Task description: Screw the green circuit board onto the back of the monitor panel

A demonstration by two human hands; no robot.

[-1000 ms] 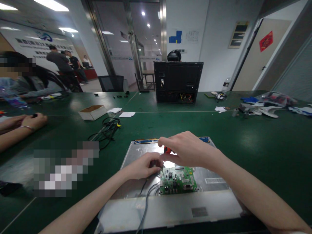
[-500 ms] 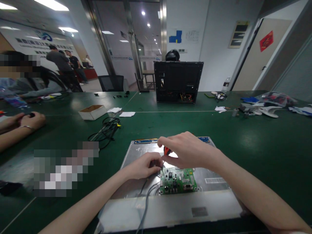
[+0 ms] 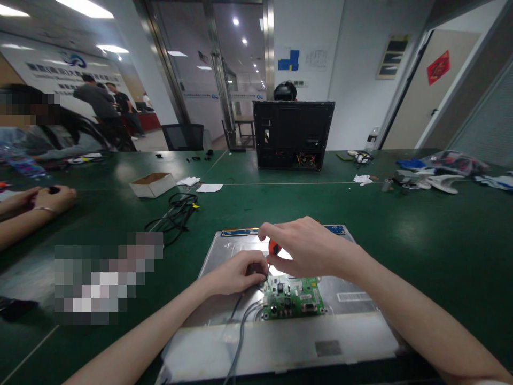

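My right hand (image 3: pixel 306 248) is closed around the red-orange and black handle of a screwdriver (image 3: pixel 274 247), holding it upright. The thin shaft points down at the upper left corner of a green circuit board (image 3: pixel 294 297). Beside the shaft, my left hand (image 3: pixel 244 271) has thumb and fingers pinched together at that same corner; what lies between the fingertips is hidden. The board sits on the silver metal back of a flat display panel (image 3: pixel 348 286), which lies flat on the table. Grey cables (image 3: pixel 240 342) run from the board's left side toward me.
Black cables (image 3: pixel 174 214) lie coiled on the green table (image 3: pixel 224 206), near an open white box (image 3: pixel 152 185). A black monitor housing (image 3: pixel 292 133) stands at the back. On the left are another person's hands (image 3: pixel 54 200). Loose parts and a plastic bag (image 3: pixel 455 161) lie far right.
The screwdriver handle has turned a little in my right hand, showing more of its orange side. Both my hands stay almost in place.
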